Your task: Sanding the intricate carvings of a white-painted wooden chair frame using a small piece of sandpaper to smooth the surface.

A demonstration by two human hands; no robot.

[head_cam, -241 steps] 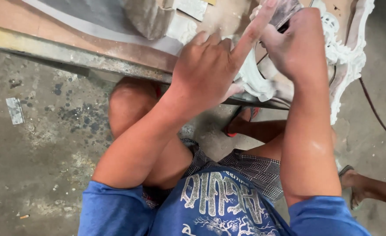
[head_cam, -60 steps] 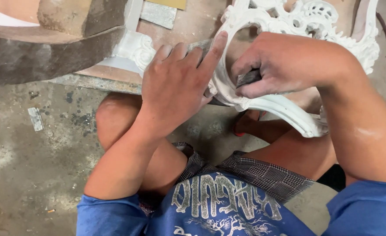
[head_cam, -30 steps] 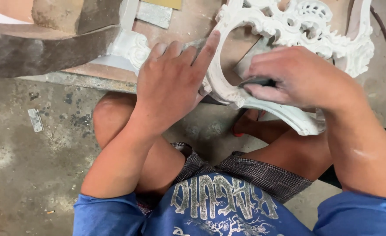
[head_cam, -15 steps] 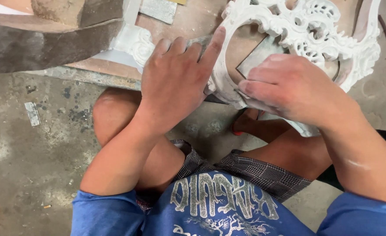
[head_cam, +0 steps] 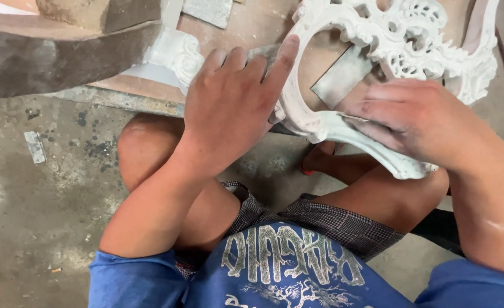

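Observation:
A white carved ornate frame [head_cam: 389,40] lies on a low wooden bench and juts over its near edge above my knees. My left hand [head_cam: 235,108] rests on the frame's left rim, index finger stretched up along the oval opening, steadying it. My right hand [head_cam: 417,122] presses a small piece of sandpaper, almost wholly hidden under the fingers, against the frame's lower curved rim [head_cam: 377,151]. Both hands are dusted with white powder.
A loose grey sandpaper sheet [head_cam: 343,77] lies under the frame; another [head_cam: 206,10] sits at the top. A rough stone-like block [head_cam: 47,48] and a white carved piece [head_cam: 175,54] lie at the left. The concrete floor [head_cam: 41,188] is dusty, with a small scrap [head_cam: 34,147].
My right hand has slid to the right along the frame's lower rim with the sandpaper. My left hand stays on the left rim. The view has shifted slightly.

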